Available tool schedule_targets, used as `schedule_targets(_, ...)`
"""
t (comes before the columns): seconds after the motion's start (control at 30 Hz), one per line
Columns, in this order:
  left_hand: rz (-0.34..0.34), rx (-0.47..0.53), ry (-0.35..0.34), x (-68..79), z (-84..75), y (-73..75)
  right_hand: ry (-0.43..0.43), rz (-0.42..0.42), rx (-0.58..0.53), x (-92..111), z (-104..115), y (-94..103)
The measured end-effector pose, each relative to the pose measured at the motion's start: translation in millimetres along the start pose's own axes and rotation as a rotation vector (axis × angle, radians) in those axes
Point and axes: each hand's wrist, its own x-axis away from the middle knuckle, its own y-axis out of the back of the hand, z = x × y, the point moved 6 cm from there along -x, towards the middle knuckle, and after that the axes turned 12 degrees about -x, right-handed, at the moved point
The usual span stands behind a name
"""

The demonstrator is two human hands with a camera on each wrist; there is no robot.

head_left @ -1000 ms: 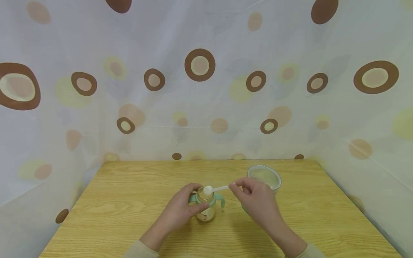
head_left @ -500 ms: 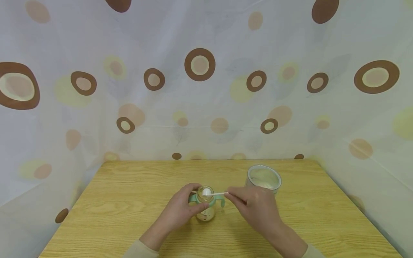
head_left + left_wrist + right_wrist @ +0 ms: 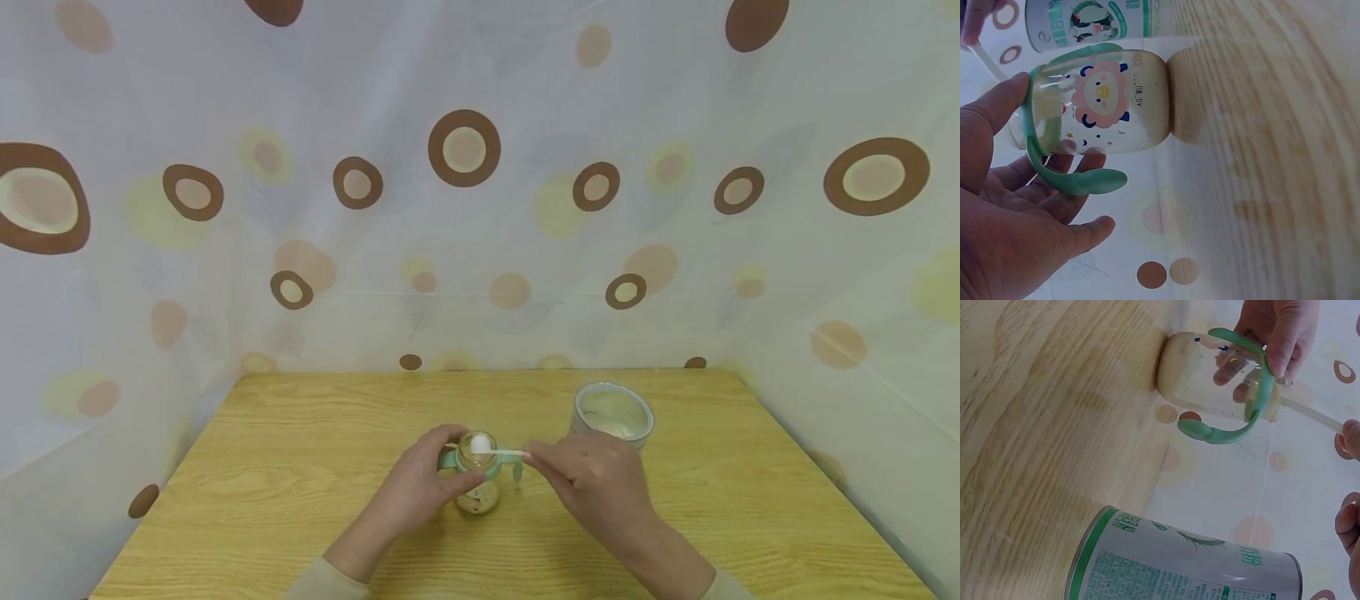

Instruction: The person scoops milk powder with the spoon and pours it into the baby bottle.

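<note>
A clear baby bottle (image 3: 477, 498) with a green two-handled ring stands upright on the table, with a printed cartoon animal on its side in the left wrist view. My left hand (image 3: 420, 479) grips it near the neck, thumb on the near side and fingers behind. Pale contents show in its lower part. My right hand (image 3: 600, 483) pinches the thin handle of a white scoop (image 3: 480, 445). The scoop's bowl is overturned at the bottle's open mouth, its rounded underside up. Whether any powder is left under it is hidden.
An open milk powder can (image 3: 615, 414), white and green with printed text, stands on the wooden table (image 3: 300, 450) behind the right hand. Pale powder shows inside it. A patterned curtain (image 3: 465, 250) encloses the back and sides.
The right hand has turned over and moved slightly left. The scoop, earlier heaped with white powder and facing up, is now upside down at the bottle mouth. Left hand and bottle stay put.
</note>
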Motion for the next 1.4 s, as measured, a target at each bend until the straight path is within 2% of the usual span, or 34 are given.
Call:
schedule_targets(0.3,-0.005,-0.008,-0.001,1.5,-2.8,-0.4,-0.001,-0.010,-0.024,2.2,-1.4,1.9)
schedule_targets(0.53,-0.007,-0.012,0.011,1.9,-2.7,-1.8,-0.109,-0.005,-0.074,4.1,-7.6,3.5)
schedule_targets(0.6,-0.008,-0.014,0.013,1.9,-2.5,-2.2,-0.176,-0.020,-0.109,4.0,-10.8,5.4)
schedule_targets(0.67,-0.008,-0.013,0.015,1.8,-2.4,-2.4,-0.280,-0.023,-0.150,4.0,-15.2,6.8)
schedule_targets(0.77,-0.004,-0.008,0.022,1.5,-2.3,-2.5,-0.498,-0.015,-0.243,5.2,-23.5,8.2)
schedule_targets(0.93,-0.004,-0.020,0.032,1.6,-2.6,-1.5,-0.913,0.019,-0.440,12.5,-37.2,8.5)
schedule_targets(1.03,-0.007,-0.026,0.033,1.7,-2.6,-0.5,-1.089,0.035,-0.510,17.2,-43.4,9.9)
schedule_targets(1.1,-0.008,-0.021,0.036,1.4,-2.4,0.3,-1.158,0.036,-0.530,19.2,-46.4,12.3)
schedule_targets(1.17,-0.013,-0.018,0.037,0.9,-2.6,1.5,-1.188,0.029,-0.534,19.8,-48.7,16.1)
schedule_targets(1.4,-0.043,-0.047,0.049,0.1,-7.4,8.7,-1.216,0.001,-0.516,20.0,-53.4,29.5)
